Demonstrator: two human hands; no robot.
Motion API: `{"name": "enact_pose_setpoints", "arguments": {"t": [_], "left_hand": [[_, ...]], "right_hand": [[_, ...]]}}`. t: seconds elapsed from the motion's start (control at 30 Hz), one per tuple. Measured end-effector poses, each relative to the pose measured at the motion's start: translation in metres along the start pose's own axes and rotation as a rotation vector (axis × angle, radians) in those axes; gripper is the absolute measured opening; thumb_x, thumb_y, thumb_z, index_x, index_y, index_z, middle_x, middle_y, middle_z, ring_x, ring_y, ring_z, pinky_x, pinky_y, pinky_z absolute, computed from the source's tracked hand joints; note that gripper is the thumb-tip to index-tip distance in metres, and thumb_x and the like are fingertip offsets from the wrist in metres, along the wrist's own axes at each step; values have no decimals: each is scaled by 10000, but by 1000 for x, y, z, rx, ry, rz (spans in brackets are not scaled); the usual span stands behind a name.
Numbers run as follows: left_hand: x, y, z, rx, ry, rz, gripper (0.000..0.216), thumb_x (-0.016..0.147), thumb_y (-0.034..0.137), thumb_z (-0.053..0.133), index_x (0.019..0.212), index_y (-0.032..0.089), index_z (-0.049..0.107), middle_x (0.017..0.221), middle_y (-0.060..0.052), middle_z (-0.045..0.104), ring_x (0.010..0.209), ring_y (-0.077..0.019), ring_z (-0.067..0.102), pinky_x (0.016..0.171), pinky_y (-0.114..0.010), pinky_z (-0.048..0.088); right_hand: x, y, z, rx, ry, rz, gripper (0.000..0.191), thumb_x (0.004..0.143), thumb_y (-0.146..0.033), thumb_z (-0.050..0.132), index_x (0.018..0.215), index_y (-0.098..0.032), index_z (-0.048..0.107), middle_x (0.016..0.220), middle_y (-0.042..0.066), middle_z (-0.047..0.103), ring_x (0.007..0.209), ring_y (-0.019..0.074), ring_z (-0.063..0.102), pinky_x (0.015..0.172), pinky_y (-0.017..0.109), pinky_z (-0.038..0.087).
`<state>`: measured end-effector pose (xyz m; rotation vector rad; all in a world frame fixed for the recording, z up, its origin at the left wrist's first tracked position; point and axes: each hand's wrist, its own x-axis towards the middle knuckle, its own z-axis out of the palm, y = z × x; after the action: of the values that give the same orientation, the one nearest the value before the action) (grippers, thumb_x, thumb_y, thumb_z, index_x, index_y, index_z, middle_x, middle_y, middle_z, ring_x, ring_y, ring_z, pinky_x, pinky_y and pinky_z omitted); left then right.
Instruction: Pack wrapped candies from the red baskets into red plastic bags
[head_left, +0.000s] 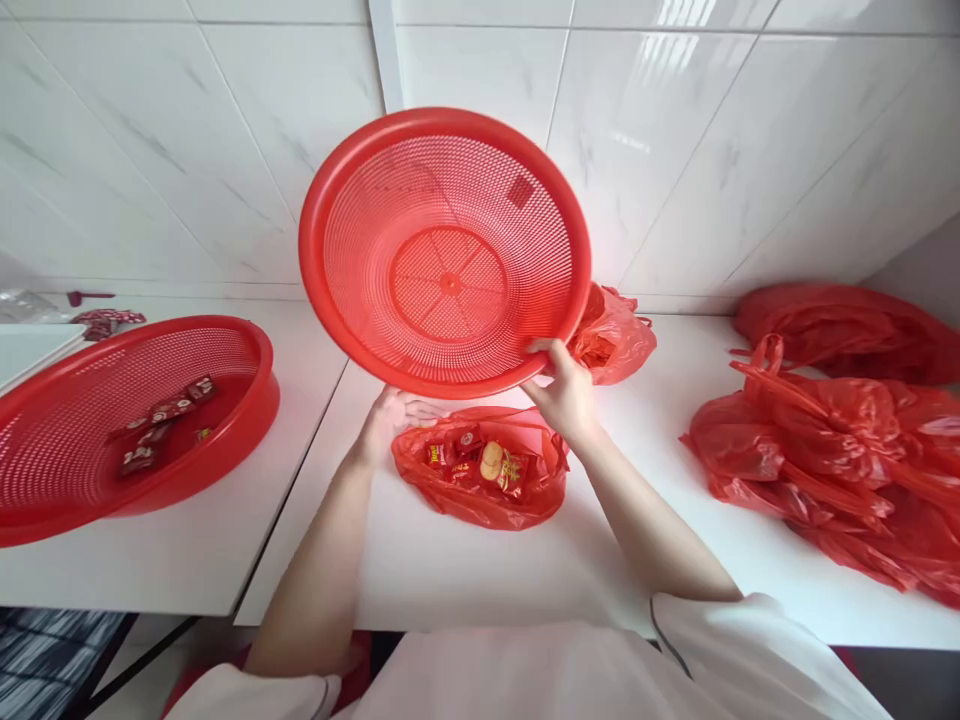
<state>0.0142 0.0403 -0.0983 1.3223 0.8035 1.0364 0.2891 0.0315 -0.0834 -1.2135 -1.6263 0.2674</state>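
A round red plastic sieve basket (444,250) is held up on edge above the white table, its empty inside facing me. My right hand (564,392) grips its lower right rim, thumb over the edge. My left hand (390,416) is under the basket's lower left rim, fingers partly hidden behind it. Just below the basket lies an open red plastic bag (480,468) with several wrapped sweets inside.
A second red sieve basket (127,420) with a few small dark-red packets sits on the left table. More red plastic bags lie at the right (832,455) and behind the held basket (611,335). A gap runs between the two white tables (285,520).
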Motion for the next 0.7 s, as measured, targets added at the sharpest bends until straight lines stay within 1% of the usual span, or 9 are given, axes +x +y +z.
{"name": "enact_pose_setpoints", "arguments": {"t": [0.03,0.07,0.13,0.2,0.23,0.3,0.37,0.47,0.7], "left_hand": [[-3,6,-9,129,32,44,783,774,654,463,1377,156,423,1069,-164,695,935,-315,688,810,-484,547],[-6,12,-18,272,136,79,811,792,635,476,1449,183,323,1089,-149,693,926,-298,690,835,-481,537],[-13,22,-38,583,523,102,856,830,535,522,1520,220,127,1100,-123,694,944,-288,683,877,-494,515],[-21,29,-57,891,897,-25,917,837,448,555,1531,184,17,1083,-137,695,1045,-341,640,907,-550,480],[-26,31,-65,1004,1013,-140,925,840,422,556,1530,152,3,1086,-165,688,1090,-381,611,904,-583,466],[-33,32,-77,1127,1102,-394,898,826,396,575,1518,120,74,1075,-223,670,1084,-443,599,861,-625,464],[-37,33,-82,1151,1133,-507,790,822,397,579,1468,117,222,1069,-253,651,1036,-459,614,829,-627,475],[-36,31,-81,1086,1187,-433,660,807,380,606,1350,110,346,1105,-262,613,1031,-434,609,838,-601,484],[-30,17,-88,963,1304,-83,690,640,343,792,1168,163,386,1117,-182,512,1106,-385,498,903,-607,438]], "right_hand": [[1,0,-4,-7,59,15,284,812,-344,644,1047,-226,538,1015,47,672,830,183,680,815,338,569],[3,-1,-9,-16,111,29,295,809,-352,643,1052,-225,536,1012,47,672,828,183,680,802,332,570],[6,0,-20,-23,204,46,306,797,-346,646,1055,-224,535,1015,46,665,824,181,681,779,324,570],[10,1,-30,-25,291,43,315,778,-318,653,1055,-226,536,1019,45,657,832,181,680,776,325,566],[11,2,-35,-31,327,37,319,767,-301,655,1055,-228,538,1017,43,655,831,182,680,777,329,564],[15,6,-44,-58,389,24,327,746,-271,658,1049,-229,544,1002,40,653,816,180,677,777,339,564],[17,9,-51,-81,434,16,332,731,-250,660,1042,-229,548,987,41,649,806,182,676,773,350,566],[20,14,-57,-78,463,6,335,735,-254,656,1049,-228,542,993,61,640,833,200,679,774,370,569],[20,13,-58,-19,419,28,328,767,-310,642,1061,-221,526,1021,83,638,889,219,683,801,380,566]]}}
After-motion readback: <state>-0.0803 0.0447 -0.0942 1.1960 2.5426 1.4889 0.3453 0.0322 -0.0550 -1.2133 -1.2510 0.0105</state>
